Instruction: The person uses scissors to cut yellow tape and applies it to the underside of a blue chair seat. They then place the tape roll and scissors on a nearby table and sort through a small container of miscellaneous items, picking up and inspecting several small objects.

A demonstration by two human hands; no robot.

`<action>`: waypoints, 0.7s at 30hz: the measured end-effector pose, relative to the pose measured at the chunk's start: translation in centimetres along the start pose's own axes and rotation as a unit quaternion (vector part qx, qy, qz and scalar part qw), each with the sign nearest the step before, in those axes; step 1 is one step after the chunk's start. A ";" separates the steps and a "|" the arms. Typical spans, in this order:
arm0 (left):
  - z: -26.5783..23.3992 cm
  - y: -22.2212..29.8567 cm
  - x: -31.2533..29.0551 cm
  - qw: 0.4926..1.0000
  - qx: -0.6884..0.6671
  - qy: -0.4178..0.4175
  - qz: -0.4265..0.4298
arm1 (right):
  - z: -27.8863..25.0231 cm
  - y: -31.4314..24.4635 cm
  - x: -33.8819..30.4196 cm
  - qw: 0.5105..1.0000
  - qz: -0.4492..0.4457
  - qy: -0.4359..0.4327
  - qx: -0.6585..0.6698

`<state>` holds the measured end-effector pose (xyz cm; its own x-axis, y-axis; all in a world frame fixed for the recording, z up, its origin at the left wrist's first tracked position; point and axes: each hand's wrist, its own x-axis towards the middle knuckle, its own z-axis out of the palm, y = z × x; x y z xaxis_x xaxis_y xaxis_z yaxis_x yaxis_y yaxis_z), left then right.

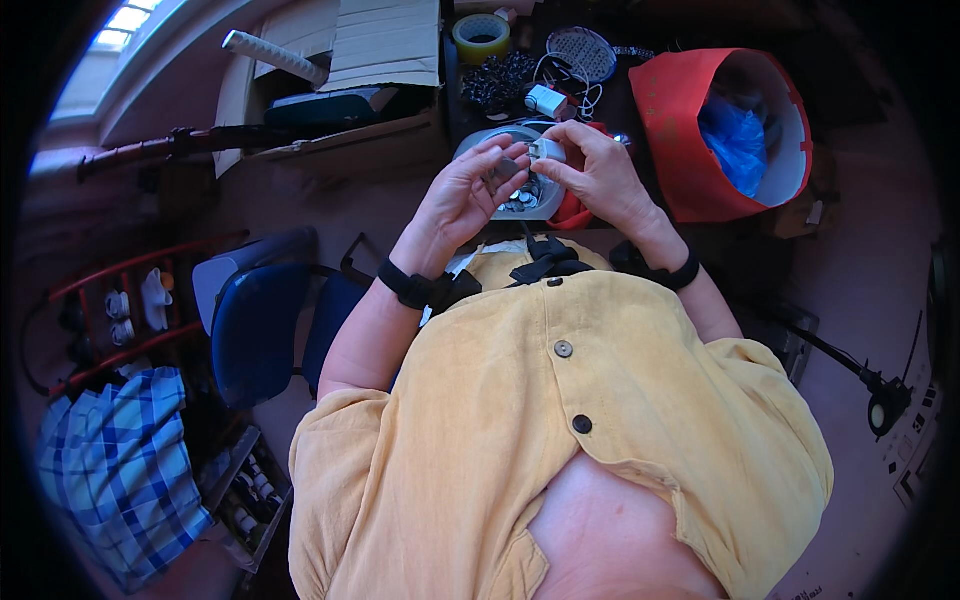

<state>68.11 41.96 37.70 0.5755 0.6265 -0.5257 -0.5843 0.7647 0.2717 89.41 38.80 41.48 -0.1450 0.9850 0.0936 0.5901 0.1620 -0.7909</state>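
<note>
My right hand (607,172) pinches a small white plug-like piece (548,151) between thumb and fingers. Close beside it, my left hand (462,192) is turned partly palm up, its fingers curled around something greyish (506,170) that I cannot make out. Both hands are over a pale plastic tub (552,208). Several small round shiny pieces (522,199) lie in the tub, partly hidden by my fingers.
Behind the tub are a white charger (546,100) with cables, a tape roll (481,38) and a tangled dark bundle (497,84). An open cardboard box (385,130) stands left, a red bag (680,130) with blue plastic right. A blue chair (258,335) is at lower left.
</note>
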 end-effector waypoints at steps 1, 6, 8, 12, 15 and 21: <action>0.1 -0.1 0.0 1.000 0.018 0.009 0.017 | 0.0 0.0 0.0 1.000 0.008 -0.003 0.000; 0.4 0.1 -0.3 0.995 0.070 0.039 0.063 | 0.0 0.2 -0.1 0.998 0.051 -0.040 -0.008; 0.5 0.3 -0.4 0.994 0.075 0.046 0.068 | 0.2 0.3 0.0 0.999 0.042 -0.028 0.014; 0.7 0.3 -0.5 0.982 0.161 0.053 0.085 | 0.5 0.6 0.1 0.998 0.052 -0.041 -0.004; 0.8 0.1 -0.4 0.965 0.229 0.061 0.109 | 0.6 0.9 0.0 0.996 0.067 -0.056 -0.027; 0.7 -0.2 0.0 0.961 0.248 0.063 0.107 | 1.4 1.9 -0.4 0.994 0.038 -0.055 -0.092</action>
<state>68.64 41.87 38.20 0.3812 0.7779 -0.4996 -0.3188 0.6179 0.7187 89.46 38.65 39.14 -0.1741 0.9840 -0.0369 0.7362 0.1052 -0.6686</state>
